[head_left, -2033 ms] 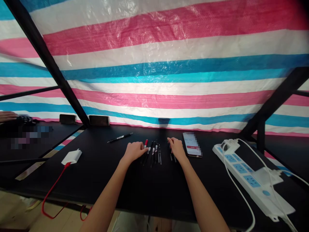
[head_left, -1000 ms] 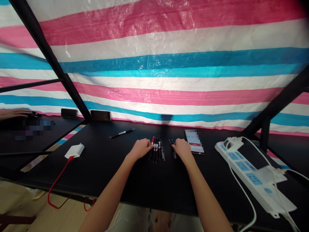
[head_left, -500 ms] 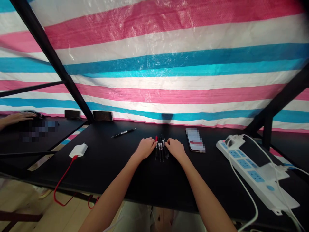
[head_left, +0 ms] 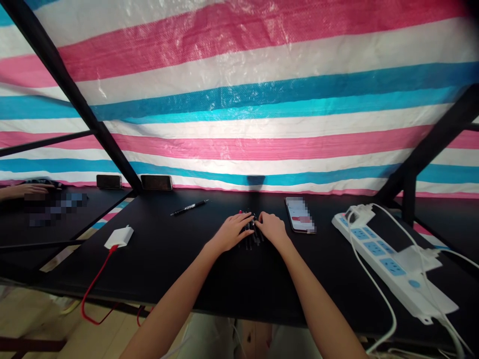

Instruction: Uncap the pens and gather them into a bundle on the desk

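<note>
Several black pens (head_left: 248,242) lie side by side in a bunch on the black table, one showing a bit of red at its far end. Across the top of the bunch reaches my left hand (head_left: 232,232), its fingers stretched out and the thumb apart. At the right side of the pens is my right hand (head_left: 272,228), with fingers curled in and the fingertips against the outermost pen. The two hands partly hide the bunch. Away to the left, a separate black pen (head_left: 189,207) lies slanted on the table.
Right of my hands lies a phone (head_left: 297,212), then a white power strip (head_left: 396,281) with cables. A white charger (head_left: 119,236) with a red cable is at left. Two phones lean at the back, one a dark phone (head_left: 156,182). Another person's hand (head_left: 30,191) rests far left.
My left hand has moved from the left side of the pens to over them, its fingers spreading out. My right hand stays at their right side. The view has shifted slightly.
</note>
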`<state>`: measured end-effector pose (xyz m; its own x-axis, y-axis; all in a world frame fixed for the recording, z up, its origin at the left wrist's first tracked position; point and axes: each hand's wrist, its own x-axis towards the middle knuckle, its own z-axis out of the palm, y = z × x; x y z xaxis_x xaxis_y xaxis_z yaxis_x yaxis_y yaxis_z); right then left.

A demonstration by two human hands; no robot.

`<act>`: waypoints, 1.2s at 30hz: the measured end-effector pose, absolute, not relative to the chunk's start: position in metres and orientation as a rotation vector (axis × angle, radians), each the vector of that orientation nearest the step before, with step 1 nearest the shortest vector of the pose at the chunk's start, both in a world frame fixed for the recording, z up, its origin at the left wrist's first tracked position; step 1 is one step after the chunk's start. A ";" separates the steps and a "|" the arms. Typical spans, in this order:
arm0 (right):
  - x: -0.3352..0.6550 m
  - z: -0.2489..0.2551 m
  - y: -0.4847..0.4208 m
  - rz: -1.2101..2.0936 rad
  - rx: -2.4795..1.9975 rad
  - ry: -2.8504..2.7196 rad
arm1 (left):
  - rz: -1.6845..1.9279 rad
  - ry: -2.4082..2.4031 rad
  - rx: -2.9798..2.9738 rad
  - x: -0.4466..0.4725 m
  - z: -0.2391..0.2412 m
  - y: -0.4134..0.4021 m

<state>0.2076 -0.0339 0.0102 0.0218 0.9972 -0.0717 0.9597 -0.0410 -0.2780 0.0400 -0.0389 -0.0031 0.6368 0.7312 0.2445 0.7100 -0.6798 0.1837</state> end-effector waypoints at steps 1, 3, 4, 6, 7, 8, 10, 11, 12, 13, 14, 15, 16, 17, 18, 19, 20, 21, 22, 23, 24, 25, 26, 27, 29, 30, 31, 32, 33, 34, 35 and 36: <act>0.207 0.010 -0.034 0.370 -2.128 -2.068 | 0.472 1.240 2.769 0.040 -0.003 -0.038; 0.207 0.010 -0.034 0.364 -2.120 -2.073 | 0.505 1.277 2.754 0.038 -0.002 -0.037; 0.207 0.010 -0.034 0.358 -2.117 -2.073 | 0.523 1.290 2.749 0.037 -0.001 -0.037; 0.207 0.009 -0.034 0.342 -2.111 -2.075 | 0.557 1.303 2.747 0.035 0.001 -0.036; 0.206 0.009 -0.035 0.331 -2.111 -2.077 | 0.572 1.305 2.749 0.035 0.001 -0.036; 0.206 0.008 -0.035 0.323 -2.110 -2.082 | 0.580 1.301 2.753 0.035 0.001 -0.036; 0.205 0.008 -0.035 0.309 -2.109 -2.091 | 0.583 1.281 2.762 0.035 0.000 -0.036; 0.204 0.008 -0.035 0.301 -2.109 -2.094 | 0.584 1.269 2.766 0.035 0.000 -0.036; 0.204 0.007 -0.036 0.293 -2.111 -2.095 | 0.584 1.257 2.770 0.035 0.000 -0.036; 0.203 0.007 -0.036 0.287 -2.115 -2.096 | 0.585 1.249 2.772 0.035 0.000 -0.035; 0.202 0.007 -0.036 0.279 -2.118 -2.096 | 0.588 1.247 2.772 0.035 0.000 -0.035; 0.202 0.007 -0.036 0.271 -2.122 -2.096 | 0.591 1.248 2.772 0.035 0.000 -0.035; 0.202 0.007 -0.037 0.264 -2.124 -2.097 | 0.593 1.249 2.771 0.034 0.001 -0.035; 0.201 0.007 -0.037 0.257 -2.123 -2.098 | 0.595 1.250 2.770 0.034 0.001 -0.035; 0.201 0.007 -0.037 0.250 -2.120 -2.099 | 0.596 1.249 2.770 0.033 0.002 -0.035; 0.201 0.007 -0.037 0.248 -2.118 -2.101 | 0.598 1.248 2.770 0.033 0.002 -0.035; 0.201 0.007 -0.038 0.247 -2.117 -2.101 | 0.600 1.245 2.770 0.032 0.002 -0.035; 0.201 0.007 -0.038 0.245 -2.114 -2.103 | 0.601 1.241 2.770 0.032 0.003 -0.034; 0.200 0.007 -0.038 0.240 -2.113 -2.104 | 0.601 1.238 2.770 0.032 0.003 -0.034; 0.200 0.007 -0.038 0.233 -2.114 -2.105 | 0.600 1.236 2.771 0.032 0.003 -0.034; 0.199 0.007 -0.038 0.224 -2.115 -2.104 | 0.599 1.235 2.772 0.032 0.003 -0.034; 0.198 0.007 -0.038 0.213 -2.115 -2.101 | 0.600 1.236 2.773 0.032 0.003 -0.033; 0.197 0.007 -0.038 0.204 -2.115 -2.097 | 0.601 1.239 2.774 0.032 0.003 -0.033; 0.197 0.007 -0.038 0.201 -2.115 -2.092 | 0.602 1.241 2.773 0.032 0.003 -0.033; 0.195 0.007 -0.038 0.207 -2.115 -2.083 | 0.607 1.242 2.770 0.031 0.004 -0.033; 0.195 0.007 -0.038 0.213 -2.115 -2.083 | 0.608 1.240 2.768 0.031 0.004 -0.033; 0.195 0.006 -0.038 0.221 -2.115 -2.083 | 0.609 1.236 2.766 0.030 0.004 -0.033; 0.195 0.006 -0.038 0.229 -2.113 -2.086 | 0.610 1.234 2.764 0.030 0.004 -0.033; 0.195 0.005 -0.038 0.238 -2.112 -2.087 | 0.610 1.233 2.762 0.030 0.004 -0.032; 0.195 0.005 -0.037 0.244 -2.111 -2.087 | 0.609 1.236 2.760 0.029 0.004 -0.032; 0.195 0.004 -0.037 0.251 -2.112 -2.084 | 0.610 1.244 2.758 0.028 0.004 -0.032; 0.194 0.004 -0.037 0.256 -2.112 -2.080 | 0.610 1.252 2.756 0.028 0.004 -0.031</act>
